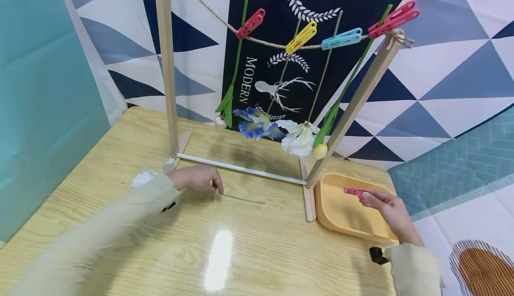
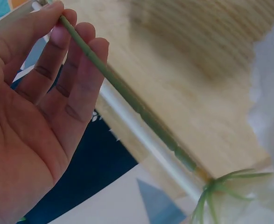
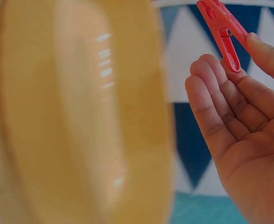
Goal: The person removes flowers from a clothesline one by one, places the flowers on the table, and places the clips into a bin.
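Sleeves [image 1: 108, 229] end in hands [image 1: 196, 179]: left pinches stem [image 2: 158, 131], right [image 1: 387, 209] clothespin [image 1: 353, 191] (pink).

Right post [image 1: 354, 112] obstructs; nearer tabletop [image 1: 281, 251] leaves room.

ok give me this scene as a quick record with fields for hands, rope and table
left hand: pinches the green stem of a white flower
right hand: holds a red clothespin over the orange basin
rope: strung across a wooden frame
on rope: four clothespins, left to right red, yellow, blue, red
hanging: four flowers, heads down
table: light wood
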`<state>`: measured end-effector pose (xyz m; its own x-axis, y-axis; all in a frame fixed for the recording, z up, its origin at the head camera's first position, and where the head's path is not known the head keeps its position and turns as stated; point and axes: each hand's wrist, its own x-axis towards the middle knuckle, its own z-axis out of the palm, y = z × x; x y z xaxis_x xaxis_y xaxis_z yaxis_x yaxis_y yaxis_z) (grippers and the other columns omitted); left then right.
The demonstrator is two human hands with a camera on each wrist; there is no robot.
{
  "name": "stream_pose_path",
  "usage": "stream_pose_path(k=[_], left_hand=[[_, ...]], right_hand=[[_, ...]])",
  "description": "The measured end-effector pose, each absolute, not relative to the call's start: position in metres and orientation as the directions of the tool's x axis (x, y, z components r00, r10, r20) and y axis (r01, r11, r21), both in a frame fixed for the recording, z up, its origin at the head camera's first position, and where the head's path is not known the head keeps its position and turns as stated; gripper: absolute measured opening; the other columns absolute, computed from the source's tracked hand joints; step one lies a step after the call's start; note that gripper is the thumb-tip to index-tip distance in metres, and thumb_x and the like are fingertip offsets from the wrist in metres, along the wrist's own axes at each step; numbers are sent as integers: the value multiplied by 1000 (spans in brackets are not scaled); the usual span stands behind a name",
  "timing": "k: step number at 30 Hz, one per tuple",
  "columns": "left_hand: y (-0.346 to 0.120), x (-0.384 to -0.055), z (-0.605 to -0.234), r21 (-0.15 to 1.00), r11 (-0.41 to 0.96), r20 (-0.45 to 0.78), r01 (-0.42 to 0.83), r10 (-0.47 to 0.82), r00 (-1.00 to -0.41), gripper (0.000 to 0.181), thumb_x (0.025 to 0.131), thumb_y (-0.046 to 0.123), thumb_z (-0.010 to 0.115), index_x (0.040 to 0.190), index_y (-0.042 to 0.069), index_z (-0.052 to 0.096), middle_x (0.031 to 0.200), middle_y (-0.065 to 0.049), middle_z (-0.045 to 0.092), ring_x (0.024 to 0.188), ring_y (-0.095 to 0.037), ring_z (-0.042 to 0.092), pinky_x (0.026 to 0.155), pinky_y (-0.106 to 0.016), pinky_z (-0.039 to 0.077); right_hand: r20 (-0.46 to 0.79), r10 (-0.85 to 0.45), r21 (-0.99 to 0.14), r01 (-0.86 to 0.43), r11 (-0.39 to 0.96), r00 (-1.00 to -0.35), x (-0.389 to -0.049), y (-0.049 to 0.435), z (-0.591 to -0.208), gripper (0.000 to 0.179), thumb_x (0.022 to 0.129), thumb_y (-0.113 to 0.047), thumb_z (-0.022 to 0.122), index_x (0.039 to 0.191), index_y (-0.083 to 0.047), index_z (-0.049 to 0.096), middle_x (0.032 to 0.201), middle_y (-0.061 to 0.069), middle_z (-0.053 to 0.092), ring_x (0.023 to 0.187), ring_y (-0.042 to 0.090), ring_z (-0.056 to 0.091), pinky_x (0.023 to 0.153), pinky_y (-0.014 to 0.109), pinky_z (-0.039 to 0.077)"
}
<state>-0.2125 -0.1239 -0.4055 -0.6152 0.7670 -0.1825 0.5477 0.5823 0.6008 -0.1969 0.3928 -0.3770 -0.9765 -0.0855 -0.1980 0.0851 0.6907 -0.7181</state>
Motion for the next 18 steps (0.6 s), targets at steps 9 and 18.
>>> stream_pose_path(k=[9, 18], left_hand=[[-123, -214, -430, 676, 630, -258, 383, 689, -677, 17, 82, -3, 64, 95, 1, 73, 91, -8, 71, 72, -2, 51, 66, -16, 44], [-128, -215, -445, 735, 588, -241, 336, 691, -682, 17, 83, -2, 64, 97, -1, 72, 96, -10, 72, 77, -1, 55, 69, -16, 47]], right_hand=[[-328, -87, -718, 188, 670, -941, -213, 388, -424, 61, 93, -41, 54, 126, 11, 52, 107, 9, 69, 88, 4, 64, 80, 22, 52], [-372, -121, -761, 228, 608, -920, -222, 380, -443, 49, 96, -25, 54, 121, 17, 51, 94, 0, 70, 82, 1, 61, 76, 19, 52]])
